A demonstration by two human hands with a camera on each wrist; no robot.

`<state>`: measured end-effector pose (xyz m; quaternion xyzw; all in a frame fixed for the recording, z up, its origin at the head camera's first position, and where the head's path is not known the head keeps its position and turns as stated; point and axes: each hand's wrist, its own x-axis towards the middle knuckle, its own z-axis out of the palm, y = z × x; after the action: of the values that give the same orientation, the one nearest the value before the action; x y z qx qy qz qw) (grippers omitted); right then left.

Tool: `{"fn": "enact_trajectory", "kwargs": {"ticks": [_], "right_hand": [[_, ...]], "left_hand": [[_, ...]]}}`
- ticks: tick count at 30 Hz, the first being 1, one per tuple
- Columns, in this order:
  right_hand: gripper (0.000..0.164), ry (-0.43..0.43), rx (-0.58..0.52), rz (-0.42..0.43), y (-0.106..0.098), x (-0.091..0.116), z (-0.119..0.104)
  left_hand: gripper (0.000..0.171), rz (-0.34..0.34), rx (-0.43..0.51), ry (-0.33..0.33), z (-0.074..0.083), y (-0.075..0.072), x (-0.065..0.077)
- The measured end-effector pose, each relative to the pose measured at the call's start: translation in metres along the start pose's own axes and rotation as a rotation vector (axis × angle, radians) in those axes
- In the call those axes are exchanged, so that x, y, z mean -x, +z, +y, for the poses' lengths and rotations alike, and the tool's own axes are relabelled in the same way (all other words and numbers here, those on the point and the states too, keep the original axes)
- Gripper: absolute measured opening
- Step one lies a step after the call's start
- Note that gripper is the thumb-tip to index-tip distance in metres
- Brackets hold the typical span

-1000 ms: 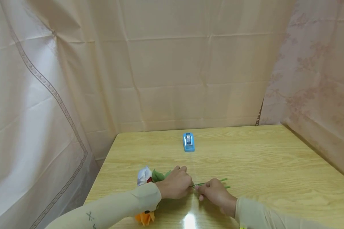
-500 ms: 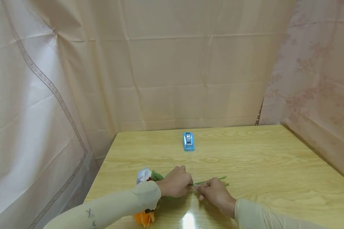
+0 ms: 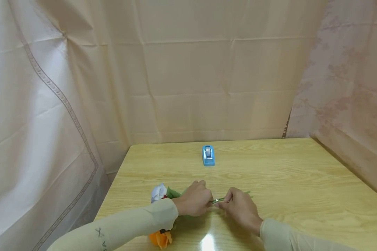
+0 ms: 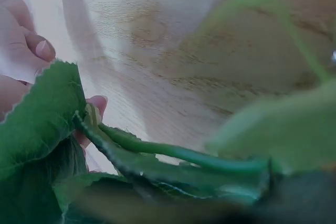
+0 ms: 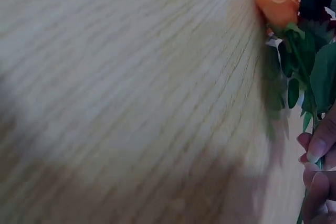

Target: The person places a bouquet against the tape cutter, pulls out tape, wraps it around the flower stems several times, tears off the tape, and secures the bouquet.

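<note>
A bunch of artificial flowers lies low over the table, its heads to the left: a white flower [image 3: 158, 192] behind my left forearm and an orange flower [image 3: 161, 239] in front of it. A dark flower [image 5: 313, 4] shows beside the orange one in the right wrist view. My left hand [image 3: 195, 199] grips the green stems [image 3: 219, 200] below the leaves [image 4: 42, 114]. Just to its right, my right hand [image 3: 240, 211] pinches the same stems between thumb and fingers. A small glossy patch shows on the stems between the hands. The stem ends poke out past my right hand.
A blue tape dispenser [image 3: 208, 156] stands near the back of the wooden table [image 3: 286, 167], in line with the hands. Beige cloth [image 3: 188, 87] hangs behind the table, with more cloth along both sides.
My right hand has turned, its knuckles rising and its fingers coming over the stems, so less of the stem ends shows. My left hand keeps its grip in place.
</note>
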<state>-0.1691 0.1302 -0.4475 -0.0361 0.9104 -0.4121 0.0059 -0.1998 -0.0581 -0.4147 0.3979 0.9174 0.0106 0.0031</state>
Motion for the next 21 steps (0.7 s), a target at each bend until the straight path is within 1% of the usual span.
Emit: {"fn": "enact_trajectory", "kwargs": {"ticks": [2, 4, 6, 9, 11, 14, 16, 17, 21], "right_hand": [[0.033, -0.036, 0.028, 0.008, 0.000, -0.002, 0.000], [0.036, -0.103, 0.084, 0.013, 0.000, -0.005, -0.001], [0.031, -0.199, 0.176, 0.016, 0.000, -0.007, 0.000], [0.019, -0.340, 0.329, 0.042, -0.003, -0.010, 0.000], [0.018, -0.424, 0.419, 0.052, -0.006, -0.012, 0.001], [0.019, -0.525, 0.495, 0.063, -0.009, -0.018, 0.004], [0.019, -0.578, 0.506, 0.036, -0.011, -0.023, 0.006], [0.017, -0.589, 0.485, 0.010, -0.012, -0.025, 0.007], [0.011, -0.576, 0.354, -0.136, -0.014, -0.031, 0.010]], "left_hand": [[0.009, -0.002, -0.025, 0.001, 0.001, -0.002, 0.001], [0.008, 0.002, -0.053, 0.005, 0.002, -0.004, 0.002], [0.009, 0.005, -0.076, 0.008, 0.003, -0.004, 0.003], [0.010, 0.017, -0.098, 0.014, 0.002, -0.002, 0.003], [0.012, 0.024, -0.109, 0.017, 0.000, 0.002, 0.002], [0.012, 0.037, -0.123, 0.021, -0.002, 0.005, 0.001], [0.012, 0.043, -0.129, 0.023, -0.003, 0.006, 0.001], [0.012, 0.044, -0.130, 0.023, -0.003, 0.006, 0.001], [0.012, 0.048, -0.135, 0.032, -0.004, 0.007, 0.000]]}}
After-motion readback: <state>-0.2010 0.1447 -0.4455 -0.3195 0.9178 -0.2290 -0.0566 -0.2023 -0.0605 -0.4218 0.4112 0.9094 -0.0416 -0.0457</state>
